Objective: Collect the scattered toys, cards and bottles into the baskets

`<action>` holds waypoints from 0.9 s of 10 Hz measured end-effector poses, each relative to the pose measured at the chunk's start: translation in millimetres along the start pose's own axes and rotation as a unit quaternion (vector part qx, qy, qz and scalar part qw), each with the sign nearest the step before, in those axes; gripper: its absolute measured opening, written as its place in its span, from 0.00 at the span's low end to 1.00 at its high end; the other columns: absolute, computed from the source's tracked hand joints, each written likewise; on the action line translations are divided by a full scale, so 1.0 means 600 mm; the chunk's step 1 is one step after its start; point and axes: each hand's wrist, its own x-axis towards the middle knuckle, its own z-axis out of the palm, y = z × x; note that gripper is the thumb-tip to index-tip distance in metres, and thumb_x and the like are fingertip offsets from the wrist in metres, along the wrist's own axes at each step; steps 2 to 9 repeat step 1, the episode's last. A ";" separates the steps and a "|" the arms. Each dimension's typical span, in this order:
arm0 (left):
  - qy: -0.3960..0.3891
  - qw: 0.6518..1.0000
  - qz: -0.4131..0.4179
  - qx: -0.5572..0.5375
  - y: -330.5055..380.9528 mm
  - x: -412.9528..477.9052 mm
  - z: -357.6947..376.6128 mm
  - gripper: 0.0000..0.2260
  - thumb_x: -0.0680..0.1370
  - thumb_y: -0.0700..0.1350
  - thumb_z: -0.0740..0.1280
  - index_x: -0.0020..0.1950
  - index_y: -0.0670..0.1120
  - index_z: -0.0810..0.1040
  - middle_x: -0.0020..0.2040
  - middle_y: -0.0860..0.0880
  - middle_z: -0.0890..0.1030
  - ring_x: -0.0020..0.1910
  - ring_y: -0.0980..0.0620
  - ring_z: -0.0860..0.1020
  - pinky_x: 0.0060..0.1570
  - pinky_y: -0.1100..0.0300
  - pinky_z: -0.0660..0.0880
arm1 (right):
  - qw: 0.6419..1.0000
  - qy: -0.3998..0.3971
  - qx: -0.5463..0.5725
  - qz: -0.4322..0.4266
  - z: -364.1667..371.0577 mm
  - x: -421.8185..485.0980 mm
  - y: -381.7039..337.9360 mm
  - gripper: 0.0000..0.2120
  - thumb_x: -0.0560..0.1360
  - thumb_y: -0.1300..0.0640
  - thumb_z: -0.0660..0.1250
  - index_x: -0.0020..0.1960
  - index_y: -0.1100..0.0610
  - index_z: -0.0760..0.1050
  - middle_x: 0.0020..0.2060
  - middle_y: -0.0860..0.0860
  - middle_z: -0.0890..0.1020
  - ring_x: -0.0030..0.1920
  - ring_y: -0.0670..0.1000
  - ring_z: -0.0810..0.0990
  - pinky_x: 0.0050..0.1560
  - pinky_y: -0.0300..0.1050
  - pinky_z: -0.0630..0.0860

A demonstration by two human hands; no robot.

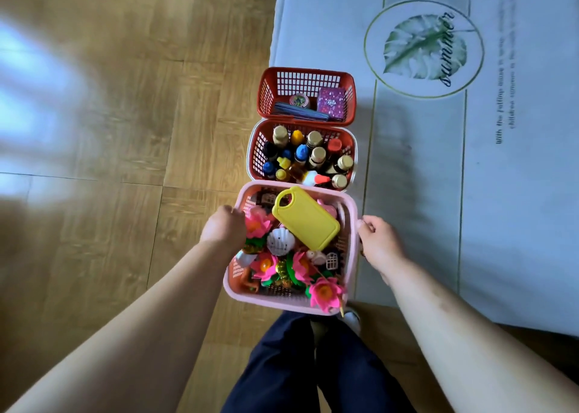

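Pink lattice plastic basket [269, 303] of toys [281, 242], gripped at opposite rims by left hand [224, 225] and right hand [377, 240].

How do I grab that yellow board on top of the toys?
Take the yellow board by its handle end, the end with the hole, toward the far left corner of the pink basket. Come down from above: it lies tilted on top of the toys with nothing over it, so fingers could probably hook through the hole.
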 end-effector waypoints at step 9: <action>0.015 0.999 -0.008 -0.027 -0.013 -0.038 -0.004 0.18 0.81 0.47 0.57 0.70 0.44 0.70 0.63 0.41 0.77 0.57 0.41 0.77 0.50 0.55 0.71 | 0.999 0.013 0.032 -0.009 -0.022 -0.027 -0.005 0.10 0.78 0.52 0.62 0.55 0.53 0.78 0.51 0.53 0.82 0.53 0.57 0.80 0.55 0.58 0.78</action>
